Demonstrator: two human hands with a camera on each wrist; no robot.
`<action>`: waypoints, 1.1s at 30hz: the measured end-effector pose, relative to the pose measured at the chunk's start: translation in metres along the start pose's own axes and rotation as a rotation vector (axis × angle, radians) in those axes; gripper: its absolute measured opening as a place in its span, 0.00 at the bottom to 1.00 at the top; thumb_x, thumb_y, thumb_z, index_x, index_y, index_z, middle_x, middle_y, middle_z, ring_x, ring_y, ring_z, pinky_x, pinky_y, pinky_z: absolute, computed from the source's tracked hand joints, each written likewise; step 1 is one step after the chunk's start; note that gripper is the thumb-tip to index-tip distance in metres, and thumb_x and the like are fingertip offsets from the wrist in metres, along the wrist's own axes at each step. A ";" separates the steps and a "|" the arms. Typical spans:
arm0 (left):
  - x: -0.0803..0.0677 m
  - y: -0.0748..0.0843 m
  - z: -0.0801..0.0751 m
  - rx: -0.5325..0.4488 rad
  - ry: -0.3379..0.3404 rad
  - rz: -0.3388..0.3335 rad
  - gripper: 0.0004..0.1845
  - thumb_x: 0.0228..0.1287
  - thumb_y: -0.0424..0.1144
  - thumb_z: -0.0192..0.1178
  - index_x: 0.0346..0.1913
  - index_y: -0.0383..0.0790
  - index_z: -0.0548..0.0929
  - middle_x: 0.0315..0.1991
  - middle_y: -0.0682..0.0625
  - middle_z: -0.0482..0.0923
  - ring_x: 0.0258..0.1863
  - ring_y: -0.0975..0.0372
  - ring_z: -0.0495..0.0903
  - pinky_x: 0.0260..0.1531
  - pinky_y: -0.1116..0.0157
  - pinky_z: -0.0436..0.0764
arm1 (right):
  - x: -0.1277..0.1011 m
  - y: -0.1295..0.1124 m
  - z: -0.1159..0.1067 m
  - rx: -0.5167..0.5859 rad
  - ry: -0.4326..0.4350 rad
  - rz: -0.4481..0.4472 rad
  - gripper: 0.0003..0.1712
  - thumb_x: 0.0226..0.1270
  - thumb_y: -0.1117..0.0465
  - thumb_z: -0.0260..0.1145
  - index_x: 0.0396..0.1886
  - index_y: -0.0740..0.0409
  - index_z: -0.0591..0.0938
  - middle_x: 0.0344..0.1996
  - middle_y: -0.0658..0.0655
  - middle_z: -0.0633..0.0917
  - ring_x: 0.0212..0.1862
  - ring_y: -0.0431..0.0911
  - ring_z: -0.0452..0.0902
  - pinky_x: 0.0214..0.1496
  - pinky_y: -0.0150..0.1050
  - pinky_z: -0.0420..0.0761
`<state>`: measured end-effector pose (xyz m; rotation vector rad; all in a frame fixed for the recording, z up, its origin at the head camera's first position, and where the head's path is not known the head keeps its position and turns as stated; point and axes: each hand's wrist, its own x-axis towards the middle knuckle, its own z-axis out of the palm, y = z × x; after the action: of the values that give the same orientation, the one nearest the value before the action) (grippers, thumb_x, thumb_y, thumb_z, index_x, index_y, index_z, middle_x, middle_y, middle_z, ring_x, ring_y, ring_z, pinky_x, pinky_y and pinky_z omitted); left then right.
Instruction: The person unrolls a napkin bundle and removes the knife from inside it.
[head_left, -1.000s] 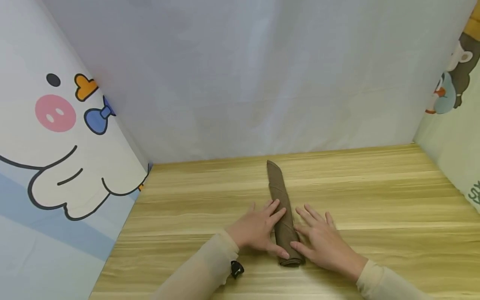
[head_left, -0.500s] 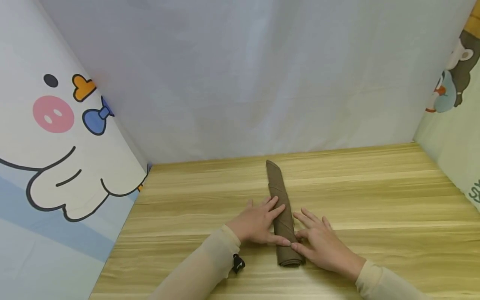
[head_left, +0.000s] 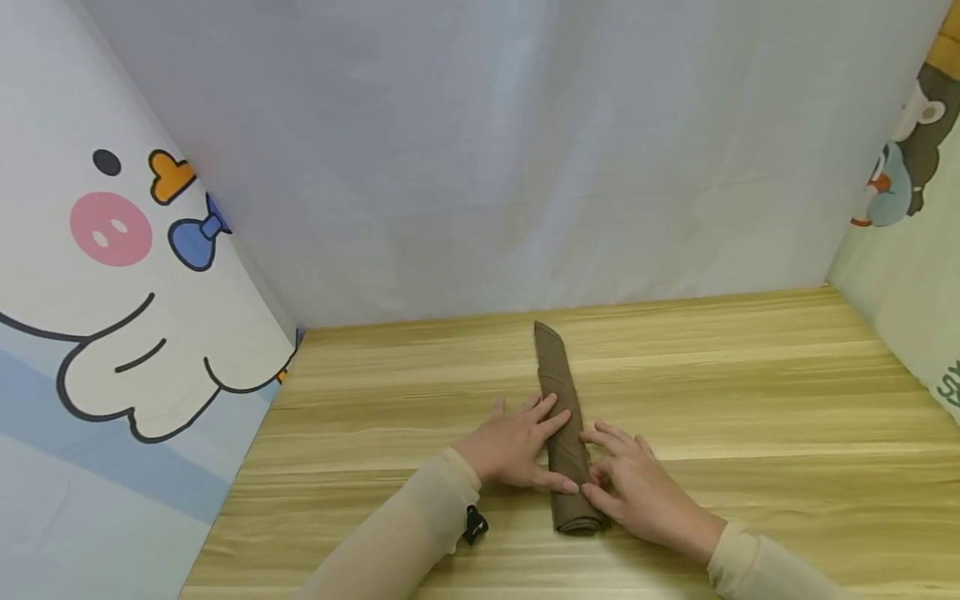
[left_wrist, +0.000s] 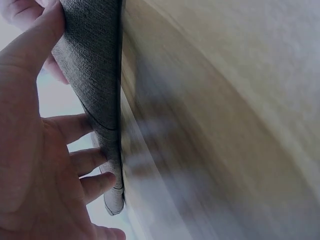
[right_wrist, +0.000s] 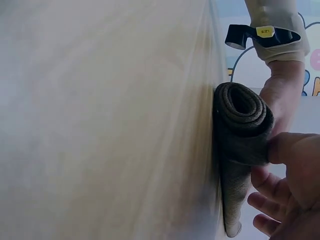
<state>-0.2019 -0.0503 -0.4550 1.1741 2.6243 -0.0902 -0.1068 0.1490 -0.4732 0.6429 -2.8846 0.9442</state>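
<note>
brown rolled cloth (head_left: 564, 433), light woodgrain table (head_left: 750, 400)

Since a second ago the right hand (head_left: 637, 492) draws in toward the rolled brown cloth (head_left: 564, 433): its fingers (head_left: 611, 437), then spread flat on the counter (head_left: 750, 400), now curl against the roll's side. The left hand (head_left: 517, 446) slides slightly up along the roll, farther from its near end.
</note>
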 end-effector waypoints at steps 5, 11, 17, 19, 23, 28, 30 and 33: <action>0.000 -0.001 -0.001 0.002 -0.006 0.005 0.61 0.43 0.86 0.40 0.77 0.54 0.48 0.77 0.48 0.40 0.75 0.52 0.44 0.61 0.35 0.55 | 0.002 -0.003 -0.003 0.001 0.029 -0.018 0.13 0.61 0.59 0.70 0.19 0.41 0.80 0.62 0.59 0.74 0.71 0.58 0.56 0.61 0.74 0.51; -0.001 0.000 -0.001 0.016 -0.009 0.011 0.62 0.41 0.86 0.42 0.77 0.54 0.48 0.77 0.48 0.40 0.75 0.52 0.43 0.61 0.35 0.55 | 0.001 -0.004 -0.007 -0.015 0.067 -0.027 0.12 0.59 0.57 0.72 0.20 0.40 0.80 0.61 0.59 0.74 0.70 0.59 0.57 0.61 0.74 0.52; -0.001 0.000 0.000 0.020 -0.010 0.008 0.62 0.42 0.86 0.42 0.77 0.53 0.47 0.77 0.47 0.39 0.75 0.52 0.43 0.61 0.35 0.55 | -0.005 0.001 -0.010 -0.045 0.074 -0.004 0.08 0.61 0.47 0.70 0.29 0.43 0.85 0.62 0.59 0.74 0.70 0.60 0.58 0.60 0.74 0.54; -0.001 0.000 0.000 0.021 -0.009 0.008 0.62 0.42 0.86 0.42 0.77 0.53 0.47 0.77 0.47 0.39 0.75 0.52 0.43 0.61 0.35 0.54 | -0.007 0.003 -0.011 -0.051 0.063 0.011 0.14 0.62 0.43 0.68 0.33 0.47 0.87 0.63 0.59 0.73 0.70 0.60 0.57 0.60 0.74 0.53; -0.001 -0.001 0.000 0.015 -0.009 0.010 0.62 0.42 0.86 0.42 0.77 0.53 0.47 0.77 0.47 0.39 0.75 0.51 0.43 0.61 0.34 0.54 | -0.012 0.005 -0.014 -0.045 0.008 0.041 0.27 0.62 0.35 0.63 0.38 0.54 0.88 0.65 0.61 0.71 0.71 0.62 0.55 0.59 0.75 0.52; -0.001 -0.001 0.001 0.011 -0.008 0.014 0.62 0.41 0.86 0.42 0.77 0.53 0.47 0.77 0.47 0.39 0.75 0.51 0.42 0.61 0.34 0.54 | -0.015 0.007 -0.015 0.014 -0.087 0.058 0.29 0.62 0.33 0.60 0.36 0.53 0.88 0.68 0.62 0.68 0.72 0.62 0.51 0.60 0.75 0.50; 0.000 -0.001 0.001 0.012 -0.008 0.016 0.62 0.41 0.86 0.42 0.77 0.53 0.47 0.77 0.47 0.39 0.75 0.51 0.43 0.61 0.34 0.54 | -0.015 0.008 -0.014 0.040 -0.104 0.049 0.24 0.63 0.35 0.62 0.32 0.49 0.88 0.68 0.62 0.67 0.72 0.63 0.50 0.61 0.74 0.50; 0.000 -0.001 0.001 0.018 -0.010 0.017 0.63 0.41 0.86 0.42 0.77 0.53 0.47 0.77 0.46 0.39 0.75 0.51 0.43 0.61 0.34 0.54 | -0.015 0.009 -0.014 0.070 -0.108 0.025 0.15 0.63 0.40 0.66 0.26 0.43 0.84 0.68 0.62 0.67 0.72 0.64 0.50 0.61 0.73 0.50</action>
<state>-0.2023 -0.0512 -0.4560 1.1990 2.6092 -0.1168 -0.0979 0.1685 -0.4692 0.6851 -2.9713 1.0498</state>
